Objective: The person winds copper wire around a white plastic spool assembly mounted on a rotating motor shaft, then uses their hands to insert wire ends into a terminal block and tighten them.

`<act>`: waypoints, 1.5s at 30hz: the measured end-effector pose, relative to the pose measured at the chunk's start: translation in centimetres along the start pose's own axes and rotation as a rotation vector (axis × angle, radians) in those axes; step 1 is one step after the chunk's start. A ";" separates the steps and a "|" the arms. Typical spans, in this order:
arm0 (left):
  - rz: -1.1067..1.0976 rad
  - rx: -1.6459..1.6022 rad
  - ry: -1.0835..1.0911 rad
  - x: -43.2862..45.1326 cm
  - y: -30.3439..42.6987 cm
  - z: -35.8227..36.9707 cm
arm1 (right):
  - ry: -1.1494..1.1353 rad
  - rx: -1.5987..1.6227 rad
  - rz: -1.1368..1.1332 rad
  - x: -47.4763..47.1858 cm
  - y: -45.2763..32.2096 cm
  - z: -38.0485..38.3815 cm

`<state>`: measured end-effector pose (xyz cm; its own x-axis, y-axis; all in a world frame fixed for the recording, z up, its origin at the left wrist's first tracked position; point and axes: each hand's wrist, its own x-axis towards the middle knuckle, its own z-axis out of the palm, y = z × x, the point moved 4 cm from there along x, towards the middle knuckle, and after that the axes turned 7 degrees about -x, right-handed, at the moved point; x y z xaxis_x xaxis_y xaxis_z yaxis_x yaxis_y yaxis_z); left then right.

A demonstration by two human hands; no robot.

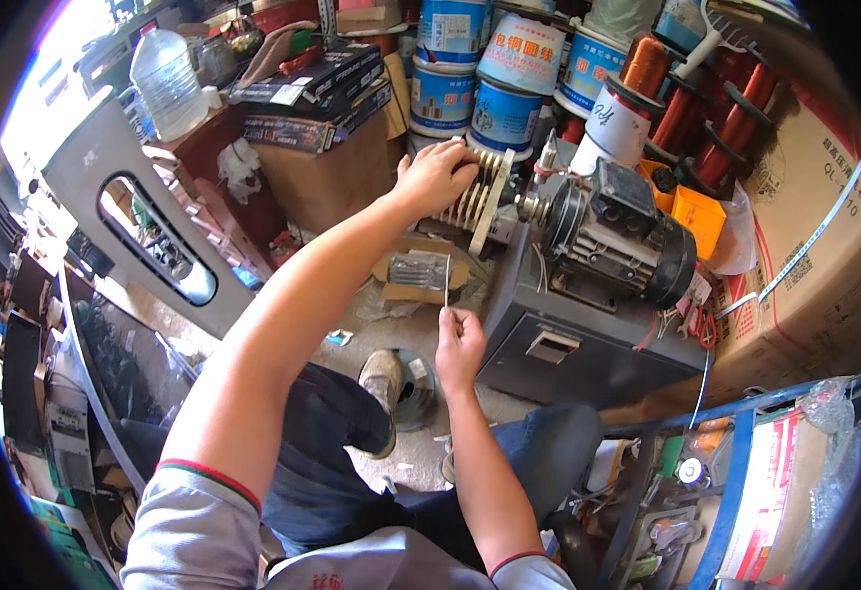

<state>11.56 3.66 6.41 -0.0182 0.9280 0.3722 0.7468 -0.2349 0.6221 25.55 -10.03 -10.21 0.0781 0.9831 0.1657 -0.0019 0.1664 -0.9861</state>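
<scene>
My left hand (438,175) rests on top of a cream, ribbed coil-winding former (491,203), fingers curled over its near end. The former sits on the shaft of an electric motor (607,240) mounted on a dark grey metal cabinet (508,354). Below and nearer to me, my right hand (461,345) pinches a thin white strip (447,284) between thumb and fingers. The strip stands upright from the fist, and its exact kind is unclear. Behind it lies an open cardboard carton (405,293) with a transparent-wrapped pack of grey pieces (419,271) inside.
Copper wire spools (733,133) and blue-and-white buckets (508,107) crowd the back. A large cardboard box (806,251) flanks the cabinet. On the left stands a grey panel (99,147) with a long slot. A blue metal rack (736,487) holds small parts at lower right.
</scene>
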 end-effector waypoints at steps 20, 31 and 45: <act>0.295 -0.071 0.164 -1.3 -0.1 -1.9 | -0.129 -0.037 -0.148 11.2 -17.9 -14.7; 0.424 -0.002 0.141 -0.3 0.0 0.1 | 0.118 -1.709 -0.336 29.5 -19.2 -31.3; 0.353 0.077 0.158 0.8 -0.7 0.7 | -0.158 -1.358 -0.514 7.7 -30.7 -29.9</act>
<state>11.51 4.74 5.78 0.1507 0.7368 0.6591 0.7729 -0.5035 0.3862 56.03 -9.81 20.86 -0.3282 0.8518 0.4082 0.9217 0.3834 -0.0592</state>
